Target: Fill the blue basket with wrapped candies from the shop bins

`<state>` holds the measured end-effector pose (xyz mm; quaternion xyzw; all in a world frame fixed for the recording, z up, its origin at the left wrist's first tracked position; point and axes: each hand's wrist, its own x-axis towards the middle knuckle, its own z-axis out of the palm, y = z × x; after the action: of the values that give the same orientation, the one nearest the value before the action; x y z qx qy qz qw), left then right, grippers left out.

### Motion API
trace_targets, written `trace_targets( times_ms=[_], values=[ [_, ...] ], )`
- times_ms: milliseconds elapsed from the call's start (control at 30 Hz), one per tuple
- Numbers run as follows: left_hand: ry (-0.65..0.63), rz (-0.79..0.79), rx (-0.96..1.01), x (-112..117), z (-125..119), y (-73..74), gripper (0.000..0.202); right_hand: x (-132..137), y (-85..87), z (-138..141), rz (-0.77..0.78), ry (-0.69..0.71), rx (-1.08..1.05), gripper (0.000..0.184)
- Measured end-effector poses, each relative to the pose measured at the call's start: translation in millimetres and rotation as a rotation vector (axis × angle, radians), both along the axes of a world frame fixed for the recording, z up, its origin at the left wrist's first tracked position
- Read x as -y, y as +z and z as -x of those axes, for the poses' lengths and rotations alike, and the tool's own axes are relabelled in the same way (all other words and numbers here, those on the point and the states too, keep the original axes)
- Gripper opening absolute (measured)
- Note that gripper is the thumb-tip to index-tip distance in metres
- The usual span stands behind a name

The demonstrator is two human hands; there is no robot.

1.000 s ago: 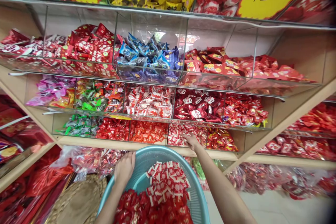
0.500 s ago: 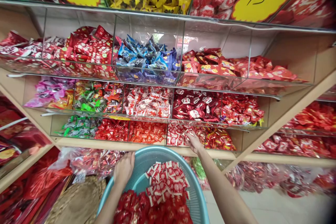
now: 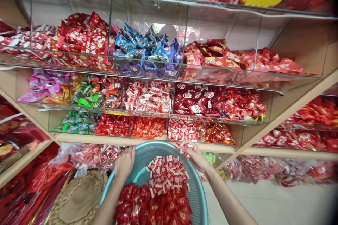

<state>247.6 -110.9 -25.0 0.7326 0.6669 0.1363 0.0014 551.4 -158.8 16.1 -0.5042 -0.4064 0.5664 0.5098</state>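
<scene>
A teal plastic basket (image 3: 202,186) is in front of me, tilted toward my view. My left hand (image 3: 125,163) is closed over its left rim. Within it lie small red-and-white wrapped candies (image 3: 169,170) and, nearer to me, larger shiny red wrapped candies (image 3: 155,207). At the basket's far right rim, my right hand (image 3: 196,156) is closed round a handful of red-and-white wrapped candies (image 3: 186,145). Just beyond it, on the lowest shelf, is a bin of similar red-and-white candies (image 3: 182,130).
Clear-fronted bins of wrapped candy fill the shelves ahead, among them blue candies (image 3: 142,47) and orange-red candies (image 3: 148,126). A wooden shelf edge (image 3: 89,138) runs behind the basket. A woven round stool (image 3: 77,197) stands at lower left. Bagged candy (image 3: 264,174) lies under the right shelf.
My right hand has come back from the lowest shelf's red-and-white candy bin to the basket's far rim, with candies in it. My left hand still grips the rim. The view has shifted slightly.
</scene>
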Motion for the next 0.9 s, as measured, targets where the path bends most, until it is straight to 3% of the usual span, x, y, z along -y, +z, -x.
trace_targets(
  times_ms=[167,333,700,900],
  values=[
    [-0.004,0.001,-0.005,1.0,-1.1,1.1,0.047,38.1,1.4,13.7,0.022,0.135,0.177,0.032],
    [0.005,-0.005,-0.027,0.7,-0.9,-0.9,0.046,51.3,-9.2,12.9,0.038,0.201,0.227,0.028],
    [0.001,-0.010,-0.012,0.9,0.1,-0.7,0.048,37.4,-39.0,29.0,0.072,0.197,0.208,0.022],
    [0.010,-0.002,-0.014,1.7,-0.3,0.6,0.048,29.7,-43.9,36.6,0.096,0.209,0.210,0.025]
  ],
)
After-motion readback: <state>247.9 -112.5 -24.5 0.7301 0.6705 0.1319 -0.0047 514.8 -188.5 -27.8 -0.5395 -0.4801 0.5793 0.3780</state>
